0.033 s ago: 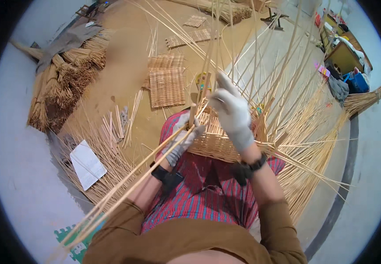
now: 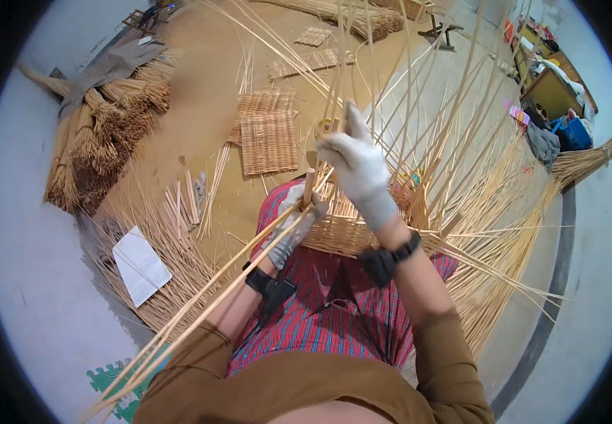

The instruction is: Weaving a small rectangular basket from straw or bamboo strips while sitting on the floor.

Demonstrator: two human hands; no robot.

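A partly woven wicker basket (image 2: 338,237) rests on my lap, with tall upright rods (image 2: 430,120) rising from its rim. My left hand (image 2: 299,218), in a pale glove, is closed at the basket's left corner, next to a wooden corner stick (image 2: 309,185). Long wicker rods (image 2: 210,302) pass through its grip and slant down past my left forearm. Above the basket's far left side is my gloved right hand (image 2: 357,168), fingers curled and one digit pointing up, close to the upright rods. Whatever its fingers hold is hidden.
Woven wicker panels (image 2: 269,141) lie on the floor ahead. Bundled rods (image 2: 104,134) are stacked at the left wall, with a white sheet (image 2: 140,265) nearer me. Loose rods (image 2: 507,261) spread across the right floor, below a blue bag (image 2: 573,132).
My right hand has moved slightly left and up, toward the upright rods at the basket's far left. My left hand and the basket stay nearly in place.
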